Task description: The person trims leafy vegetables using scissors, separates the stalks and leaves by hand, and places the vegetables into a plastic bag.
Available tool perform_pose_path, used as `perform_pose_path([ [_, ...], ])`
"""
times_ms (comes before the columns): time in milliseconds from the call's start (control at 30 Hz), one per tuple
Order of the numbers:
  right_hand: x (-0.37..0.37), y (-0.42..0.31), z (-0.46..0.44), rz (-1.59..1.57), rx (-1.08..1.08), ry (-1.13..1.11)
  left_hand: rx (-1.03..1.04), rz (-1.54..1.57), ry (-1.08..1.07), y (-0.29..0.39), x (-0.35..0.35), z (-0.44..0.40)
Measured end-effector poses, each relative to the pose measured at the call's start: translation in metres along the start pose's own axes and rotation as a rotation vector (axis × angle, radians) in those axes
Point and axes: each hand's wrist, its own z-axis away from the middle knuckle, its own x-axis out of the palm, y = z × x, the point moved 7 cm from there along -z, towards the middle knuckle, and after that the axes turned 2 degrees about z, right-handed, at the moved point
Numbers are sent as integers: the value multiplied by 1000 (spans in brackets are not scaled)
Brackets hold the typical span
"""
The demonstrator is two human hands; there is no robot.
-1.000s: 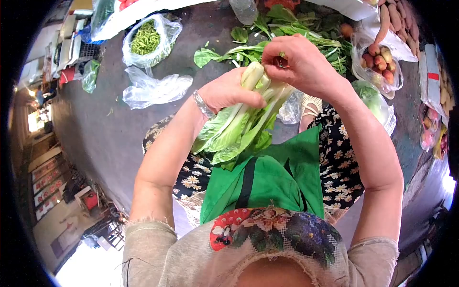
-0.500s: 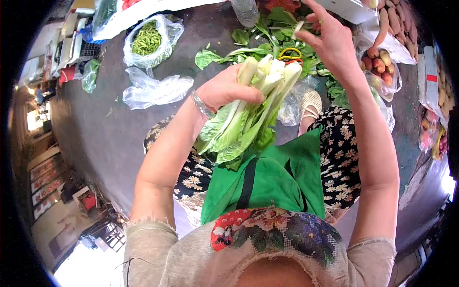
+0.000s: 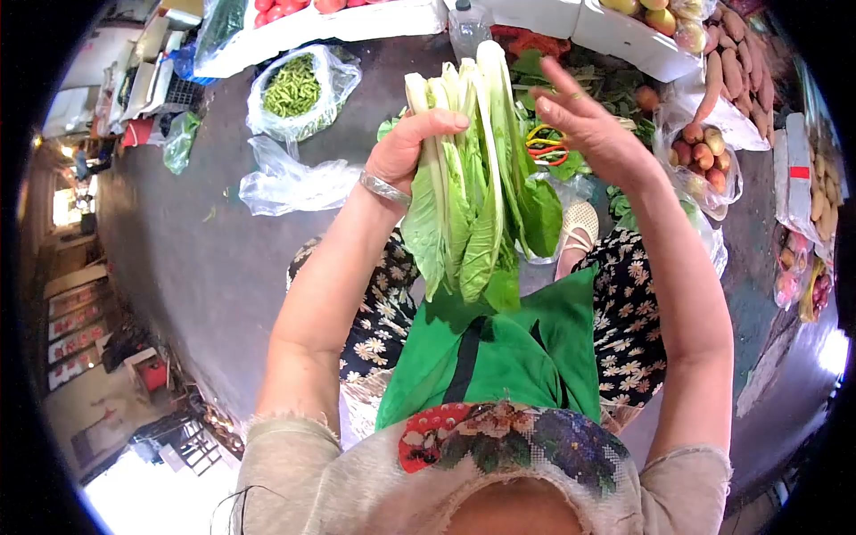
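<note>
A bunch of leafy greens (image 3: 481, 178) with pale stalks is in my left hand (image 3: 406, 147), whose thumb presses across the stalks. The stalk ends point up and away; the leaves hang toward my lap. My right hand (image 3: 593, 134) is beside the bunch on its right, fingers stretched and apart, with nothing visible in it. Under and behind that hand lie yellow-and-red handles (image 3: 546, 144), perhaps of scissors, partly covered by my fingers and the greens. More loose leaves (image 3: 580, 165) are on the floor around them.
Small green peppers sit in a plastic bag (image 3: 267, 107), with a crumpled clear bag (image 3: 294, 185) below. A plastic bottle (image 3: 468, 31) stands before white foam boxes (image 3: 392, 20). Bagged reddish fruit (image 3: 704, 153) and sweet potatoes (image 3: 740, 71) are at right. A green apron (image 3: 526, 348) covers my lap.
My left hand has raised the bunch and turned it more upright. My right hand has come down and closer to the stalks; the small pale piece at its fingers no longer shows.
</note>
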Motion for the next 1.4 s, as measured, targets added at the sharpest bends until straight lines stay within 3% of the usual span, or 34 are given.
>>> perform_pose_path([
  [33,14,1,4,-48,69,-62,-1,29,17,1,1,-1],
  [167,65,-9,6,-203,-46,-330,-37,107,49,2,5,-6],
  [300,74,-6,3,-382,-79,-237,92,-92,200,2,3,-13],
  [333,78,-4,5,-344,-51,-228,167,-217,124,3,9,-12],
  [433,88,2,-10,-369,-95,-181,277,-274,251,15,22,-6],
  [500,79,-26,0,-507,-229,-90,388,-297,324,33,44,1],
  [567,64,-62,14,-584,-386,-138,479,-212,344,50,77,9],
  [633,40,-83,28,-499,-401,37,503,-128,239,66,101,6],
  [700,16,-106,44,-467,-565,102,575,-227,214,74,140,5],
  [767,-11,-126,67,-486,-567,140,731,-354,142,91,176,9],
  [833,-35,-136,96,-726,-618,167,708,-243,91,87,240,26],
  [867,-44,-141,117,-802,-741,118,666,-278,-41,82,264,29],
  [900,-60,-130,145,-775,-657,189,624,-313,-171,77,284,29],
  [933,-81,-119,181,-555,-700,332,676,-489,-321,73,294,26],
  [1000,-120,-64,228,-720,-579,436,848,-1379,-114,41,321,27],
  [1033,-136,-42,263,-799,-517,543,615,-1018,-402,8,318,22],
  [1067,-151,-20,299,-877,-459,650,554,-1344,-529,-27,324,18],
  [1100,-158,-1,327,-938,-514,624,559,-1435,-689,-61,339,18],
  [1133,-173,34,365,-944,-378,956,592,-1476,-842,-97,343,12],
  [1233,-185,142,435,-940,-213,1087,303,-2060,-1048,-197,342,5],
  [1333,-148,201,460,-1124,23,1153,279,-2326,-1228,-274,333,0],
  [1400,-134,228,461,-1195,52,1231,374,-2450,-1315,-313,320,3],
])
